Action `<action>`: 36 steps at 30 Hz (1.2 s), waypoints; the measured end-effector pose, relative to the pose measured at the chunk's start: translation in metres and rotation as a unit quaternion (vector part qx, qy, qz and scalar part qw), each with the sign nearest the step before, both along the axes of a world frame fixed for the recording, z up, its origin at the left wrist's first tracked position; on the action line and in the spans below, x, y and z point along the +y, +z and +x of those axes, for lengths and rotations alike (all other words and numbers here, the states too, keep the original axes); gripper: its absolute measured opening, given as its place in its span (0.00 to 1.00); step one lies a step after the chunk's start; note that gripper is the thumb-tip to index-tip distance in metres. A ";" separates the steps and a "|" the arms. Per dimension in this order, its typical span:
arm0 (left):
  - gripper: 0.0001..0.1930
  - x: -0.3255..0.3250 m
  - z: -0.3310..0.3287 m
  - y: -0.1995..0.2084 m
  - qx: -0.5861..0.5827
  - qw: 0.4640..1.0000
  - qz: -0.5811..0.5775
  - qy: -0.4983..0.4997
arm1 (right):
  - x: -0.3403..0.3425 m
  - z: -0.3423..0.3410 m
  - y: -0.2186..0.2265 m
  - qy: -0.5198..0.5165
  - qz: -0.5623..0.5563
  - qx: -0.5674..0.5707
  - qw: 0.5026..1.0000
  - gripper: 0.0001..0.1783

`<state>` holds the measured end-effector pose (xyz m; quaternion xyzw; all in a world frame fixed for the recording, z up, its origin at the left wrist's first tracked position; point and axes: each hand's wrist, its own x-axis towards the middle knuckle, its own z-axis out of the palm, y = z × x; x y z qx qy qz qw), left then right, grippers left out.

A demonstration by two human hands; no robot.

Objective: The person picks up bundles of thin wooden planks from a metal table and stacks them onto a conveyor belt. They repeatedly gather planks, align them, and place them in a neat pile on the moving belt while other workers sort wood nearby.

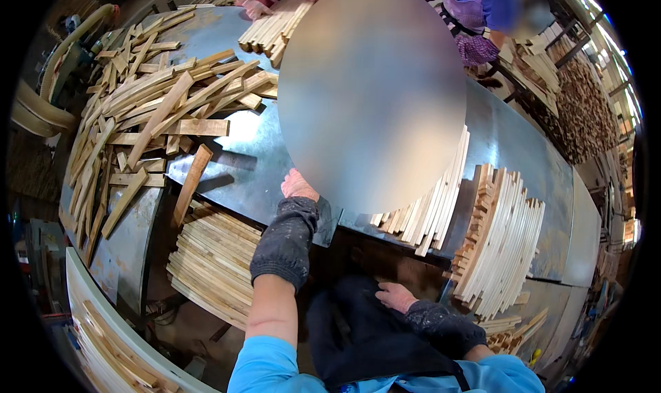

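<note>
The left hand [298, 185] rests at the near edge of the metal counter [261, 173], its fingers hidden, so their grip cannot be told; the right hand [395, 296] lies open on the dark apron [358, 338]; a loose wood slat [191, 184] lies just left, bare metal between; stacked slats [430, 207] crowd the right.

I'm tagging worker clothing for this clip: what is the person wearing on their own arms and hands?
Both hands are bare, no gloves. The left hand and right hand each emerge from a dark grey, speckled knitted arm cover gathered at the wrist. Above these, bright blue sleeves cover the upper arms.
</note>
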<state>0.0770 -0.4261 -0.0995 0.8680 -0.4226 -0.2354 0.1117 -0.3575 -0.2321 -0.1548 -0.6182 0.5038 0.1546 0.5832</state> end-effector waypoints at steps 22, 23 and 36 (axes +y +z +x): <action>0.15 0.472 -0.170 0.012 0.077 0.743 -0.170 0.643 | -0.071 0.079 0.007 0.069 0.111 0.056 0.990 0.35; 0.14 0.489 -0.166 -0.021 -0.007 0.739 -0.168 0.652 | -0.067 0.085 0.006 0.086 0.097 0.055 0.990 0.35; 0.23 0.578 -0.015 -0.152 0.078 0.772 0.001 0.630 | 0.012 0.135 0.057 0.117 0.063 0.135 0.982 0.36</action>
